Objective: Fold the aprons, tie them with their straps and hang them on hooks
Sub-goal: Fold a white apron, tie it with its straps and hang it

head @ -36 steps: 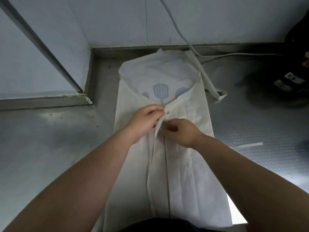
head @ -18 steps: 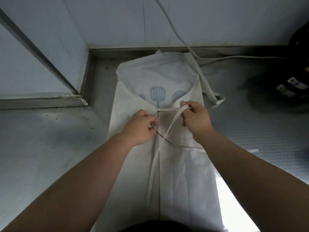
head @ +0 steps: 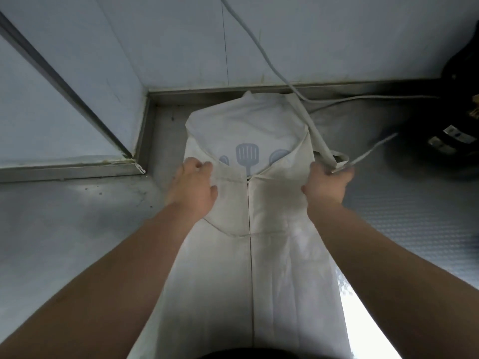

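Both hands on folded apron (head: 274, 268), on desk (head: 77, 229).
L hand (head: 193, 189) fingers pinch apron edge; R hand (head: 327, 187) fingers clench strap (head: 373, 150), which runs out beyond them.

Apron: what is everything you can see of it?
The apron is off-white cloth, lying on a grey counter, its sides folded in to meet down the middle. A blue spatula print shows on the bib. The left hand grips its left edge; the right hand grips the right edge and a thin strap. A wide neck loop lies alongside.
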The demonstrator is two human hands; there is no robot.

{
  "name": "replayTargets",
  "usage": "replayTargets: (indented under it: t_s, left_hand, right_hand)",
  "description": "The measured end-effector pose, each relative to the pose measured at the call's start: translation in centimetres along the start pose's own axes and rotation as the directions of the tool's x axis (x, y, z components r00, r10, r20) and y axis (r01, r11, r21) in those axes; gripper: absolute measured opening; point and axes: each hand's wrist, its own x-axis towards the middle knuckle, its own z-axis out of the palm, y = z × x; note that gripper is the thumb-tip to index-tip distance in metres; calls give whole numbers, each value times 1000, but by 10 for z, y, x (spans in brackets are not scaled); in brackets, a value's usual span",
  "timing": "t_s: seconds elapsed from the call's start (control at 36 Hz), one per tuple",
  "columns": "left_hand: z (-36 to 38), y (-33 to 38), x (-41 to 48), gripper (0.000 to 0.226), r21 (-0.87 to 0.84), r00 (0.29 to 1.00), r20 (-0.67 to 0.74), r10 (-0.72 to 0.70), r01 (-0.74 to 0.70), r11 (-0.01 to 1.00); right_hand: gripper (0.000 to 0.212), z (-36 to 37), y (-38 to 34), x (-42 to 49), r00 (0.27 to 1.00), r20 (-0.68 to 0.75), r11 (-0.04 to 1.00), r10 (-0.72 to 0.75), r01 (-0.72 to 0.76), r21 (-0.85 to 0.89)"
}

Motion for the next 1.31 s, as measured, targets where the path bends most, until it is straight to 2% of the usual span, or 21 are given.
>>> replayTargets:
  t_s: [0.03,0.06,0.11,0.19,0.28,0.33,0.44,0.53,0.61,0.67,0.72,0.78,0.86,0.94,1.11,1.22,1.31]
  left_hand:
    - [4,3,-1,37,-71,996,-9,94,-94,993]
    - [7,5,-3,32,-107,984,11,178,-176,979]
    - [12,7,-8,32,-68,961,93,260,-254,965]
    - [15,-7,-9,39,127,985,103,140,-153,980]
    - [6,-30,-9,42,294,993,102,-67,35,955]
    - [0,-46,-8,41,372,981,107,-159,109,922]
    - [-12,-69,-8,44,382,946,67,-316,269,884]
    - [-13,-71,-13,38,279,962,5,-273,261,924]
    - [1,-62,-24,38,47,997,-57,-47,50,998]
    - [10,-50,-36,45,-154,984,-70,165,-174,973]
    - [21,-40,-49,46,-243,955,-43,293,-295,924]
    - [32,-30,-62,56,-233,933,41,358,-340,911]
    - [39,-22,-71,81,-139,939,172,297,-275,951]
    - [49,-18,-73,71,-42,920,284,270,-270,962]
    - [54,-24,-43,72,12,932,270,241,-254,967]
    - [50,-28,-9,72,39,947,224,229,-243,969]
    - [46,-26,10,70,46,958,206,201,-215,976]
  right_hand:
    - [65,1,3,-7,988,86,978,-130,142,-155]
    - [54,0,5,-13,951,206,912,-230,285,-296]
    - [40,1,9,-18,842,453,725,-292,504,-469]
    - [43,7,17,-22,718,671,457,-185,667,-588]
    - [53,11,26,-20,714,696,235,-74,691,-684]
    - [52,12,31,-21,721,689,135,-75,692,-709]
    - [49,16,35,-23,729,681,103,-70,684,-722]
    - [51,16,35,-27,735,670,125,-99,677,-725]
    - [50,12,40,-37,720,676,143,-159,694,-706]
    - [42,3,45,-45,706,676,115,-211,705,-700]
    - [37,-8,49,-52,706,676,76,-210,702,-708]
    - [42,-22,56,-58,712,687,31,-148,697,-716]
    - [59,-34,64,-60,693,721,-9,-11,721,-693]
    - [62,-34,72,-59,690,723,-21,45,724,-690]
    - [59,-7,72,-37,668,741,-48,-77,739,-671]
    - [56,20,57,-15,638,753,4,-162,763,-646]
    - [52,30,48,-12,662,712,76,-234,743,-665]
